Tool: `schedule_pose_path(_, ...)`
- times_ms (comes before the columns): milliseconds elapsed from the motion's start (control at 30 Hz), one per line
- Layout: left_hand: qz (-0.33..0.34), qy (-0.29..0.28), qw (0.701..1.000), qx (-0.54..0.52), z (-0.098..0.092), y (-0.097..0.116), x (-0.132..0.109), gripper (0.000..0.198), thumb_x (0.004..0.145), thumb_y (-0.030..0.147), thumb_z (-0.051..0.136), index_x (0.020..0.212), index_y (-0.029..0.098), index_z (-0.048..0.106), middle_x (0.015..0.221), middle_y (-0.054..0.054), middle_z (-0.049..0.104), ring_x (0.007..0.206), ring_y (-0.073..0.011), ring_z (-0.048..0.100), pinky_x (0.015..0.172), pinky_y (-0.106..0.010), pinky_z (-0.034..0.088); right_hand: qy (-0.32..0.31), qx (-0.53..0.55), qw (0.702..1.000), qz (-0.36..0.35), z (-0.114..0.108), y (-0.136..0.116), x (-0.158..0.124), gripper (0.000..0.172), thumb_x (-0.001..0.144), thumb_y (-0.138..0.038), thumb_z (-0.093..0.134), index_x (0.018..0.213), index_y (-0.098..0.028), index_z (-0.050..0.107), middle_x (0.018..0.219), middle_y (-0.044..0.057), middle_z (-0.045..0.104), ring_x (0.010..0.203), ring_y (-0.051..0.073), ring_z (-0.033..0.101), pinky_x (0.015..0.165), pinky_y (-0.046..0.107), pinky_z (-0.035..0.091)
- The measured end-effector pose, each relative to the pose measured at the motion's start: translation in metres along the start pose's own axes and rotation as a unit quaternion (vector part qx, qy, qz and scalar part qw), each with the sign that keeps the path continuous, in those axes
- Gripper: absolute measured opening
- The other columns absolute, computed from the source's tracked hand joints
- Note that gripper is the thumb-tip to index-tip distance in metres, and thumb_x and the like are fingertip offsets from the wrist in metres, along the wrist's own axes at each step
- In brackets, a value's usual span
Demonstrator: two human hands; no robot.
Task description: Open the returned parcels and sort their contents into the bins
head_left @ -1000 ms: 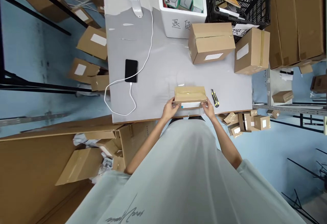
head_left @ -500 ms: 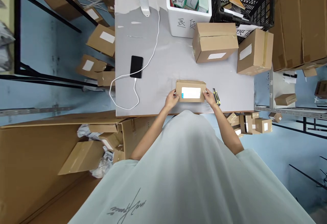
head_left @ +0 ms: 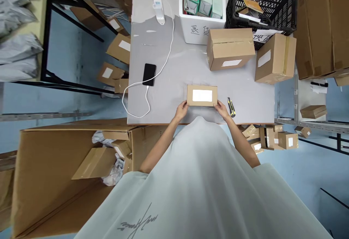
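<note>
Gray worktable (head_left: 169, 64): it is stretching out in front of you, its near edge running left to right.
Small cardboard box (head_left: 201, 103): you are holding it at the table's near side, between your hands; its long axis is running left to right, roughly parallel to that edge, its labeled face pointing up. Whether it is touching the surface, I cannot tell.
Left hand (head_left: 181, 109): your fingers are gripping the box's near left corner.
Right hand (head_left: 222, 109): your fingers are gripping its near right corner.
White label (head_left: 202, 95): it is lying lengthwise along the box.
Utility knife (head_left: 231, 107): it is lying just right of your right hand.
</note>
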State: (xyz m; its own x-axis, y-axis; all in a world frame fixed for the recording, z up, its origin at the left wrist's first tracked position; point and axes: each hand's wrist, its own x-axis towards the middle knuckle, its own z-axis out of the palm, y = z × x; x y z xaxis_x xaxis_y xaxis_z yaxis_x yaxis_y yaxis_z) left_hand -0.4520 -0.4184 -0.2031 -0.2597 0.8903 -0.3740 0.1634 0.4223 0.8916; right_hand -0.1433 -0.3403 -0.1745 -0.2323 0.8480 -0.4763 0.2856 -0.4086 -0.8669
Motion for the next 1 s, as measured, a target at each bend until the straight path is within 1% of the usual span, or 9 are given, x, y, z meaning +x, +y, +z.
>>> schedule_pose_path(133, -0.018, -0.014, 1.0, 0.011, -0.004, 0.008, -0.006, 0.064, 0.084, 0.027, 0.07, 0.147, 0.018, 0.079, 0.143, -0.015, 0.084, 0.13, -0.0323, 0.079, 0.123, -0.049, 0.061, -0.012, -0.003, 0.999, -0.031, 0.006, -0.006, -0.01, 0.101, 0.078, -0.067, 0.094, 0.16, -0.015, 0.069, 0.166, 0.018, 0.072, 0.152, 0.038, 0.07, 0.137, 0.052, 0.05)
schedule_pose_path(233, -0.02, -0.01, 0.998, 0.06, -0.015, 0.017, -0.016, 0.078, 0.074, 0.015, 0.07, 0.152, 0.023, 0.078, 0.137, -0.01, 0.086, 0.116, -0.031, 0.082, 0.109, -0.046, 0.067, 0.028, -0.049, 0.998, -0.02, 0.004, -0.009, -0.02, 0.089, 0.089, -0.067, 0.086, 0.16, -0.016, 0.07, 0.154, 0.019, 0.079, 0.134, 0.037, 0.079, 0.128, 0.057, 0.058)
schedule_pose_path(367, -0.007, -0.002, 0.997, 0.079, -0.031, 0.028, -0.027, 0.075, 0.077, 0.011, 0.067, 0.149, 0.026, 0.081, 0.136, -0.009, 0.087, 0.106, -0.0287, 0.083, 0.104, -0.045, 0.069, 0.089, -0.114, 0.989, -0.027, -0.008, -0.012, -0.028, 0.08, 0.101, -0.071, 0.07, 0.155, -0.013, 0.074, 0.134, 0.022, 0.084, 0.114, 0.035, 0.083, 0.114, 0.054, 0.066)
schedule_pose_path(467, -0.022, -0.01, 0.999, 0.045, -0.037, 0.033, -0.027, 0.07, 0.08, 0.013, 0.068, 0.149, 0.021, 0.08, 0.138, -0.014, 0.087, 0.117, -0.0315, 0.085, 0.109, -0.047, 0.068, 0.075, -0.142, 0.986, -0.031, -0.016, -0.015, -0.023, 0.074, 0.104, -0.071, 0.066, 0.149, -0.014, 0.078, 0.128, 0.02, 0.084, 0.106, 0.034, 0.083, 0.111, 0.053, 0.067)
schedule_pose_path(600, -0.032, -0.028, 0.999, -0.003, -0.04, 0.037, -0.017, 0.063, 0.082, 0.014, 0.067, 0.144, 0.015, 0.079, 0.145, -0.019, 0.083, 0.142, -0.0373, 0.077, 0.116, -0.051, 0.065, 0.052, -0.168, 0.984, -0.017, -0.022, -0.022, -0.005, 0.066, 0.1, -0.064, 0.073, 0.145, -0.015, 0.081, 0.118, 0.017, 0.086, 0.103, 0.034, 0.083, 0.111, 0.054, 0.066)
schedule_pose_path(700, -0.034, -0.03, 0.999, -0.015, -0.041, 0.039, -0.009, 0.063, 0.081, 0.014, 0.066, 0.142, 0.015, 0.079, 0.147, -0.019, 0.082, 0.147, -0.0377, 0.075, 0.118, -0.052, 0.065, 0.043, -0.169, 0.984, -0.021, -0.024, -0.025, 0.007, 0.061, 0.101, -0.058, 0.072, 0.143, -0.015, 0.082, 0.108, 0.014, 0.087, 0.101, 0.033, 0.082, 0.11, 0.053, 0.066)
schedule_pose_path(800, -0.033, -0.025, 0.999, -0.021, -0.039, 0.04, -0.005, 0.067, 0.077, 0.013, 0.066, 0.142, 0.016, 0.079, 0.15, -0.018, 0.081, 0.147, -0.037, 0.075, 0.115, -0.051, 0.067, 0.057, -0.164, 0.984, -0.024, -0.021, -0.025, 0.014, 0.06, 0.102, -0.06, 0.071, 0.141, -0.015, 0.083, 0.107, 0.014, 0.086, 0.098, 0.031, 0.081, 0.109, 0.052, 0.066)
schedule_pose_path(900, -0.025, -0.008, 0.999, -0.023, -0.035, 0.039, -0.004, 0.067, 0.073, 0.013, 0.066, 0.138, 0.017, 0.081, 0.149, -0.015, 0.082, 0.143, -0.0354, 0.078, 0.114, -0.048, 0.067, 0.082, -0.149, 0.985, -0.022, -0.016, -0.021, 0.015, 0.069, 0.103, -0.069, 0.07, 0.145, -0.014, 0.081, 0.116, 0.017, 0.086, 0.1, 0.031, 0.08, 0.11, 0.052, 0.065)
schedule_pose_path(1000, -0.033, 0.004, 0.999, -0.018, -0.031, 0.036, -0.005, 0.068, 0.072, 0.016, 0.068, 0.139, 0.016, 0.082, 0.148, -0.016, 0.083, 0.12, -0.0312, 0.085, 0.109, -0.046, 0.069, 0.1, -0.14, 0.985, -0.025, -0.011, -0.016, 0.013, 0.082, 0.103, -0.078, 0.065, 0.149, -0.012, 0.078, 0.129, 0.022, 0.084, 0.111, 0.032, 0.08, 0.114, 0.051, 0.064)
